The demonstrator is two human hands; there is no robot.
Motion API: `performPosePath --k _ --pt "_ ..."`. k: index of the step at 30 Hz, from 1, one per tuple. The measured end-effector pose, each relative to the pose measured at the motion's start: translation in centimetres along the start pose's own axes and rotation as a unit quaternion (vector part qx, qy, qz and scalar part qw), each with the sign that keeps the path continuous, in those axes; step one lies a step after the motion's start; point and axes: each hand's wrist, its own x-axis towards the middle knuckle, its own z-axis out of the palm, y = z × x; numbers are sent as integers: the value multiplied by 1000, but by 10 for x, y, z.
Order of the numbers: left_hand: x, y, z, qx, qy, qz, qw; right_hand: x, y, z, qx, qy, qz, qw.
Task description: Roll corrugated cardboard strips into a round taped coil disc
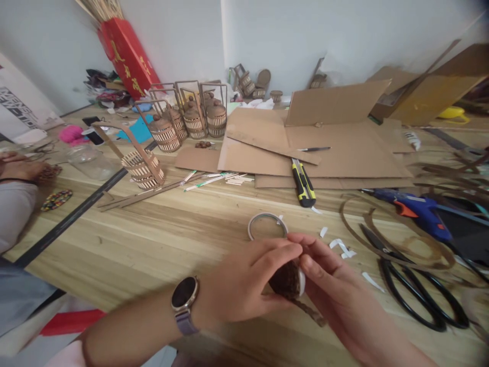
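Observation:
My left hand [244, 275], with a watch on its wrist, is closed around a dark brown round piece [284, 279] with a white edge. My right hand [332, 280] pinches the same piece from the right, fingertips meeting the left ones at its top. A narrow brown strip [311, 312] hangs from it toward the lower right. Much of the piece is hidden by fingers. Just beyond the hands lies a roll of tape [263, 218]. White paper scraps [342, 248] and black-handled scissors [416, 290] lie to the right.
Several small lidded baskets [196, 120] with tall handles stand at the back left, one lidless basket [142, 168] nearer. Cardboard [344, 158] bears a yellow-black utility knife [303, 183]. A blue glue gun [416, 209] lies right. Another person's sleeved arm [15, 209] rests at far left.

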Motion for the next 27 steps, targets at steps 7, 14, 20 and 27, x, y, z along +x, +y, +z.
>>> performPosePath --k 7,14,20,27 --pt "-1 2 -7 -13 -29 -65 997 2 0 -4 -169 -37 -82 981" --pt "-2 3 -5 -32 -29 -118 992 4 5 -9 -237 -25 -130 963" --pt "0 1 -6 -16 12 -136 990 2 -9 -9 -259 10 -175 950" --pt "-3 0 -4 80 -1 -131 988 -1 -25 -5 -467 19 -211 859"
